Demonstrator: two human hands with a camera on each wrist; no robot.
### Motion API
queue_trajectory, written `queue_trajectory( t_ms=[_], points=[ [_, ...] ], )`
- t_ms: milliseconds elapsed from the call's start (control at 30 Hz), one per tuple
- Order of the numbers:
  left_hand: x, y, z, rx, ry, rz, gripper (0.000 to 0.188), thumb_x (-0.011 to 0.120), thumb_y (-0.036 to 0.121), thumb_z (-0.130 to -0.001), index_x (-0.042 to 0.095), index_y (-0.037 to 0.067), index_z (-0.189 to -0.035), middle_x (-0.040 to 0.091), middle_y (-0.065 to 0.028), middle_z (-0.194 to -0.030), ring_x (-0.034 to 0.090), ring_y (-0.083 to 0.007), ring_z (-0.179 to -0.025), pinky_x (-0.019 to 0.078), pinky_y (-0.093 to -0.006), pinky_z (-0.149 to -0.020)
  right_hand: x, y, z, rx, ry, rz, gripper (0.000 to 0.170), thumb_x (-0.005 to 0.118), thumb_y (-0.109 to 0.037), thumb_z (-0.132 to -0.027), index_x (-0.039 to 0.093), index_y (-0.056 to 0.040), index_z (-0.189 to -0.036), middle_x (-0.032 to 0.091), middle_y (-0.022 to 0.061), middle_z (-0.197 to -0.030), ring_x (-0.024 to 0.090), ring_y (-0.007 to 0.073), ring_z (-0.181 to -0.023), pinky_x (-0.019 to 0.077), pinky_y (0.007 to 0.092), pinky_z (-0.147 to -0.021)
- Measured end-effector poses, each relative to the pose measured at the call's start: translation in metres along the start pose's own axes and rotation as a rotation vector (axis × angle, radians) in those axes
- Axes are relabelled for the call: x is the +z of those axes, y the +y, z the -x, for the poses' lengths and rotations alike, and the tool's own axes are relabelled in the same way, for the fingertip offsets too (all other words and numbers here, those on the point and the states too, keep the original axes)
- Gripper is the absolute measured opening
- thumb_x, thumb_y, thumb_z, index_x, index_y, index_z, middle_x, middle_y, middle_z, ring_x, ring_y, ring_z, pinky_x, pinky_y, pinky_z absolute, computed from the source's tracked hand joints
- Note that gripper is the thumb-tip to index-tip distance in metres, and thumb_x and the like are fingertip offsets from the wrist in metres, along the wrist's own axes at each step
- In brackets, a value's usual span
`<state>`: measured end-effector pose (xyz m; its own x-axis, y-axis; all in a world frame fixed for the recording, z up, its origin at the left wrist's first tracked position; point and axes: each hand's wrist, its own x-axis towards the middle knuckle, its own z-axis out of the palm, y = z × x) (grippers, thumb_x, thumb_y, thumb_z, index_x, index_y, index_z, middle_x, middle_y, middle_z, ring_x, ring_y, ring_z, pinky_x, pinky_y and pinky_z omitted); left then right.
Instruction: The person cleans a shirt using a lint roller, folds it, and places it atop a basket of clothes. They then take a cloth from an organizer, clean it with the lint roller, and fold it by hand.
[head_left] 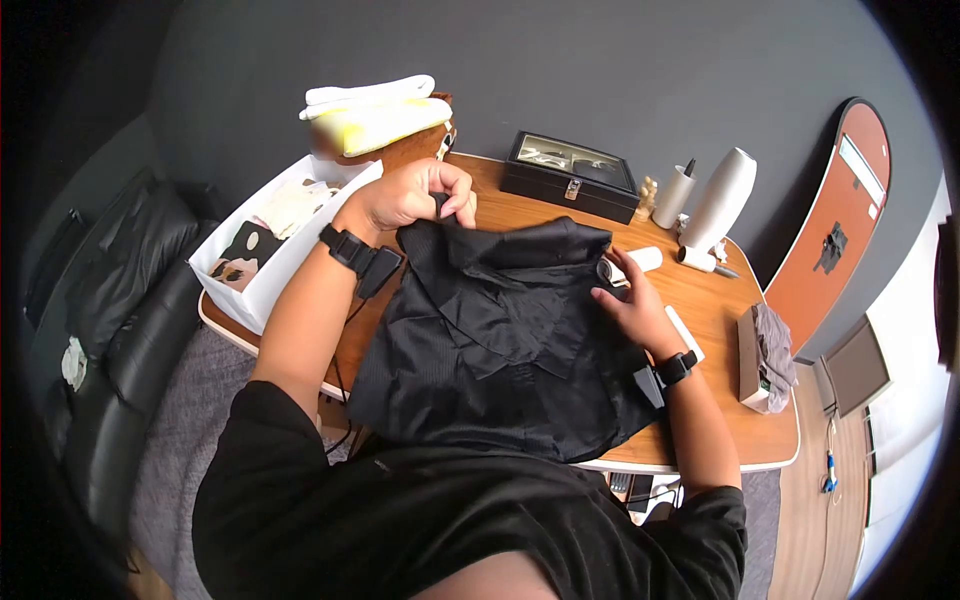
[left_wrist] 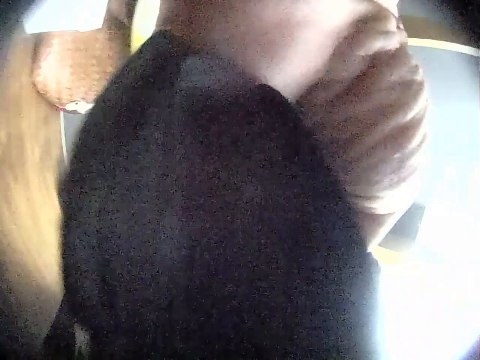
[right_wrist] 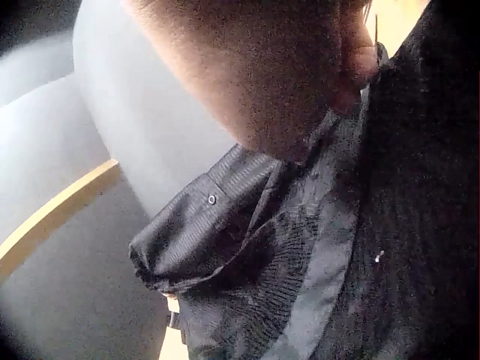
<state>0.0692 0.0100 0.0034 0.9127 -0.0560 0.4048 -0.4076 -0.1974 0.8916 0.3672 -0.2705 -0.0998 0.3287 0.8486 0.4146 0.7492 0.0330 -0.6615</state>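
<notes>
A black shirt (head_left: 500, 340) with fine stripes is spread between my two hands, its lower part reaching the table's front edge. My left hand (head_left: 415, 195) pinches its upper left corner with curled fingers, raised above the table. In the left wrist view, dark cloth (left_wrist: 210, 217) fills most of the picture and hides the fingertips. At the shirt's upper right edge, my right hand (head_left: 642, 308) holds the cloth between thumb and fingers. The right wrist view shows folds with a small button (right_wrist: 212, 199) hanging below that hand (right_wrist: 255, 67).
A white box (head_left: 270, 285) of folded clothes stands at the left, with folded towels (head_left: 380, 120) behind. At the back are a black glass-topped case (head_left: 570, 175), a white bottle (head_left: 673, 197) and a silver-white hair dryer (head_left: 718, 200). A tissue box (head_left: 755, 365) sits at the right.
</notes>
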Motion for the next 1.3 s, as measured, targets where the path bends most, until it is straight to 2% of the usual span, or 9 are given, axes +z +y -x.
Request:
queue_trajectory(
  t_ms=[267, 433, 467, 500, 600, 833, 967, 1133, 1300],
  points=[
    [0.040, 0.069, 0.010, 0.138, -0.178, -0.173, 0.021, 0.045, -0.012, -0.056, 0.051, 0.006, -0.063, 0.076, -0.0167, -0.082, 0.065, -0.0251, -0.081, 0.0508, -0.0369, -0.083, 0.003, -0.015, 0.001, 0.143, 0.048, -0.228, 0.103, 0.086, -0.006, -0.082, 0.022, -0.0072, -0.163, 0.045, 0.0186, -0.158, 0.059, 0.0232, -0.127, 0.0518, 0.0337, -0.101],
    [0.031, 0.064, 0.015, 0.225, -0.146, -0.158, 0.025, 0.044, -0.015, -0.058, 0.050, 0.008, -0.065, 0.077, -0.0189, -0.081, 0.064, -0.0261, -0.081, 0.0519, -0.0376, -0.080, 0.015, 0.006, -0.005, 0.063, 0.007, -0.477, 0.090, 0.076, 0.009, -0.085, 0.029, -0.0094, -0.160, 0.056, 0.0139, -0.141, 0.065, 0.0116, -0.097, 0.0558, 0.0270, -0.083],
    [0.027, 0.060, 0.012, 0.252, -0.193, -0.124, 0.026, 0.046, -0.017, -0.065, 0.053, 0.007, -0.072, 0.078, -0.0188, -0.087, 0.068, -0.0269, -0.088, 0.0537, -0.0380, -0.085, 0.016, 0.000, -0.006, 0.155, 0.026, -0.626, 0.062, 0.069, 0.013, -0.088, 0.051, -0.0045, -0.145, 0.067, 0.0101, -0.121, 0.066, 0.0125, -0.092, 0.0558, 0.0260, -0.079],
    [0.026, 0.057, 0.012, 0.249, -0.193, -0.121, 0.026, 0.046, -0.017, -0.065, 0.053, 0.007, -0.072, 0.078, -0.0188, -0.087, 0.068, -0.0269, -0.088, 0.0537, -0.0380, -0.085, 0.013, 0.007, -0.009, 0.160, 0.025, -0.628, 0.062, 0.069, 0.013, -0.088, 0.051, -0.0045, -0.145, 0.067, 0.0101, -0.121, 0.066, 0.0125, -0.092, 0.0558, 0.0260, -0.079],
    [0.022, 0.049, 0.008, 0.118, 0.111, -0.292, 0.023, 0.051, -0.015, -0.075, 0.053, 0.008, -0.077, 0.076, -0.0164, -0.094, 0.072, -0.0251, -0.095, 0.0554, -0.0357, -0.089, 0.002, -0.005, -0.009, 0.211, 0.190, -0.445, 0.023, 0.061, 0.013, -0.090, 0.070, 0.0007, -0.108, 0.070, 0.0035, -0.088, 0.068, 0.0128, -0.083, 0.0568, 0.0257, -0.074],
    [-0.015, -0.014, -0.007, 0.149, 0.533, -0.488, 0.024, 0.056, -0.018, -0.083, 0.061, 0.001, -0.095, 0.068, -0.0049, -0.102, 0.066, -0.0154, -0.101, 0.0520, -0.0300, -0.096, -0.031, 0.014, -0.013, 0.119, 0.456, -0.458, 0.026, 0.059, 0.012, -0.088, 0.066, 0.0025, -0.112, 0.071, 0.0062, -0.099, 0.067, 0.0136, -0.089, 0.0548, 0.0273, -0.083],
    [-0.021, -0.020, -0.001, 0.037, 0.557, -0.483, 0.030, 0.052, -0.021, -0.082, 0.062, 0.003, -0.097, 0.064, -0.0012, -0.099, 0.063, -0.0128, -0.098, 0.0514, -0.0283, -0.095, -0.044, -0.001, -0.007, -0.012, 0.466, -0.546, 0.021, 0.060, 0.010, -0.087, 0.065, 0.0031, -0.107, 0.071, 0.0079, -0.109, 0.066, 0.0139, -0.094, 0.0540, 0.0275, -0.085],
    [-0.013, 0.000, 0.025, -0.138, 0.363, -0.614, 0.034, 0.048, -0.021, -0.076, 0.062, 0.003, -0.096, 0.063, -0.0012, -0.095, 0.061, -0.0118, -0.092, 0.0503, -0.0278, -0.089, -0.079, -0.006, 0.013, 0.016, 0.104, -0.429, 0.023, 0.068, 0.015, -0.083, 0.066, 0.0025, -0.103, 0.071, 0.0080, -0.108, 0.069, 0.0143, -0.098, 0.0568, 0.0274, -0.083],
    [0.011, 0.013, 0.061, -0.346, 0.165, -0.889, 0.031, 0.049, -0.018, -0.073, 0.065, 0.000, -0.092, 0.066, -0.0070, -0.087, 0.063, -0.0182, -0.084, 0.0526, -0.0322, -0.077, -0.092, -0.051, 0.028, -0.121, -0.265, 0.185, 0.020, 0.089, -0.006, -0.075, 0.073, -0.0043, -0.087, 0.073, 0.0034, -0.088, 0.064, 0.0128, -0.076, 0.0486, 0.0291, -0.065]
  ],
)
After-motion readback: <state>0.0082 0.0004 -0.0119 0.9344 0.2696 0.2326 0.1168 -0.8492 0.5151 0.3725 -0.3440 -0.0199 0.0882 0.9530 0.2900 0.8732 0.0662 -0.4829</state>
